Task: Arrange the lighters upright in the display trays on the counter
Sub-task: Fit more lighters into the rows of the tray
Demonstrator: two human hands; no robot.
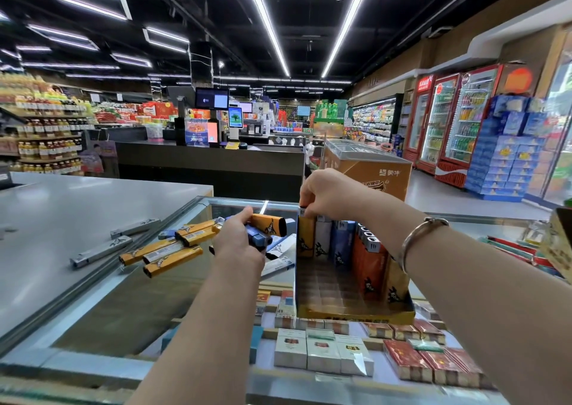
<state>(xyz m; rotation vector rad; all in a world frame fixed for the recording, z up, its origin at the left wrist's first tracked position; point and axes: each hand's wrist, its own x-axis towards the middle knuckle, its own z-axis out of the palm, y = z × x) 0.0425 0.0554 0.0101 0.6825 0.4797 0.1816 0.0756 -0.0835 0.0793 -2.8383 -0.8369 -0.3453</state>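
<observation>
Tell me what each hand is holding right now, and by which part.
The right hand pinches the top end of a yellow lighter standing in the display tray. The left hand grips a bundle of lighters around their middles.

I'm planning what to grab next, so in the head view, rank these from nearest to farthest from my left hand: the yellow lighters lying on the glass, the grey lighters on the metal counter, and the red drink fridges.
1. Yellow lighters: on the glass, just left of the left hand.
2. Grey lighters: farther left, on the metal counter.
3. Red drink fridges: far right, across the store.
</observation>
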